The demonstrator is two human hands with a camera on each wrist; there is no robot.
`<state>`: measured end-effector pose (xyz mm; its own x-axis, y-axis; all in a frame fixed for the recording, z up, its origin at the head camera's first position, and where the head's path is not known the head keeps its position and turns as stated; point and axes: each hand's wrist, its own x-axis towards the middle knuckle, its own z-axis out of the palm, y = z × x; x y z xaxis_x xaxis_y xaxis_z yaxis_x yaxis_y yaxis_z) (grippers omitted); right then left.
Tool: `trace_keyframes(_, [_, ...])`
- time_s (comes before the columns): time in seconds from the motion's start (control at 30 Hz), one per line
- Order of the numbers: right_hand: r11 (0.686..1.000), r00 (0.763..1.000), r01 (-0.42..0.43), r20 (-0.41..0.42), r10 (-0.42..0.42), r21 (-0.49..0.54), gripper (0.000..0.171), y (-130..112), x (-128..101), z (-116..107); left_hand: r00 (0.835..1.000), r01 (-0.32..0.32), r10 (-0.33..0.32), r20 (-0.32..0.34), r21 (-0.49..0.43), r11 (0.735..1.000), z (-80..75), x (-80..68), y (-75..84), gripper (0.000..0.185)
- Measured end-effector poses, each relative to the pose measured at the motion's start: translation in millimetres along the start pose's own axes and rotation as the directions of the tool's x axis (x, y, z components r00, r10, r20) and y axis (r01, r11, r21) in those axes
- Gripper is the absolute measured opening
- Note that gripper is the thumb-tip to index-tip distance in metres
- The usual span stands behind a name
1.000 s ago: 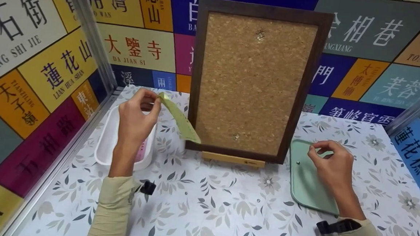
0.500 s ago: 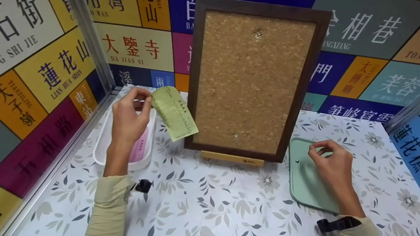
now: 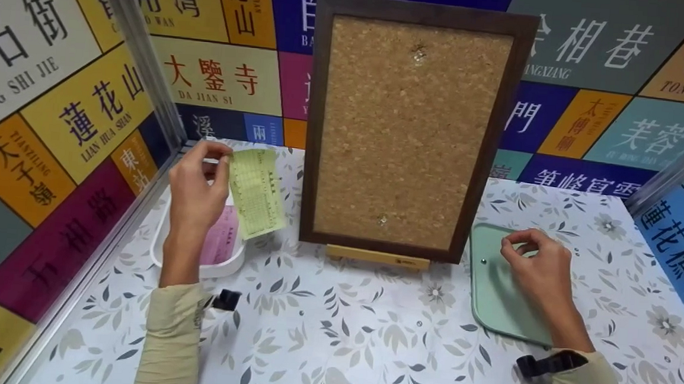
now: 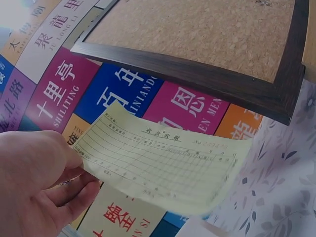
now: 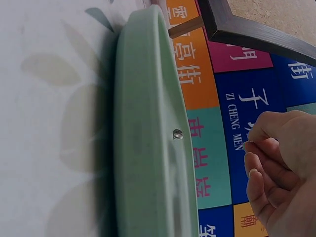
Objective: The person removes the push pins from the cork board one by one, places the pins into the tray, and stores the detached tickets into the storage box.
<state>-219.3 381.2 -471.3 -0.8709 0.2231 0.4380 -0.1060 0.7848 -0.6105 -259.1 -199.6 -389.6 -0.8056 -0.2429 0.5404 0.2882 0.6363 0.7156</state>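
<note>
A small staged booth, not a lived-in room, is shown. A table (image 3: 368, 348) covered in a leaf-and-flower print is enclosed on the left, far and right sides by wall panels (image 3: 57, 97) printed with coloured street and place names in Chinese characters and romanised letters. The panels are joined at the corners by metal posts (image 3: 142, 55). A framed cork board (image 3: 411, 131) is propped on a wooden stand at the far middle.

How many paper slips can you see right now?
2: a yellow slip pinched in the left hand, and a pink slip in the white tray. More may lie underneath.
</note>
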Motion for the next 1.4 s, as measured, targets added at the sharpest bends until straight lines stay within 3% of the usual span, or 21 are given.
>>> trace_keyframes(0.37, [0.999,0.991,-0.015,0.132,0.019,-0.028,0.011,7.3,-0.4,0.6,1.000,-0.001,0.003,-0.028,0.053,0.999,-6.3,1.9,-16.2,0.016])
trace_keyframes(0.6, [0.998,0.980,0.035,0.198,-0.025,-0.044,0.008,12.1,0.6,1.8,1.000,0.027,-0.027,-0.008,0.088,0.996,-10.0,2.1,-25.3,0.019])
trace_keyframes(0.73, [0.998,0.953,0.035,0.304,-0.016,-0.059,0.009,13.9,0.8,1.2,0.997,0.069,-0.071,0.022,0.108,0.992,-12.1,1.6,-31.0,0.021])
trace_keyframes(0.97, [0.995,0.882,0.023,0.471,0.025,-0.096,0.011,16.7,-0.1,1.7,0.994,0.098,-0.103,0.031,0.120,0.988,-16.0,2.2,-41.0,0.023])
trace_keyframes(1.07, [0.995,0.871,0.028,0.491,0.024,-0.099,0.011,17.6,-0.1,2.2,0.994,0.101,-0.105,0.027,0.122,0.987,-17.6,2.2,-44.8,0.023])
trace_keyframes(1.4, [0.995,0.870,0.046,0.494,0.005,-0.091,0.012,20.9,-2.2,3.4,0.993,0.106,-0.111,0.034,0.117,0.987,-18.0,1.9,-53.0,0.024])
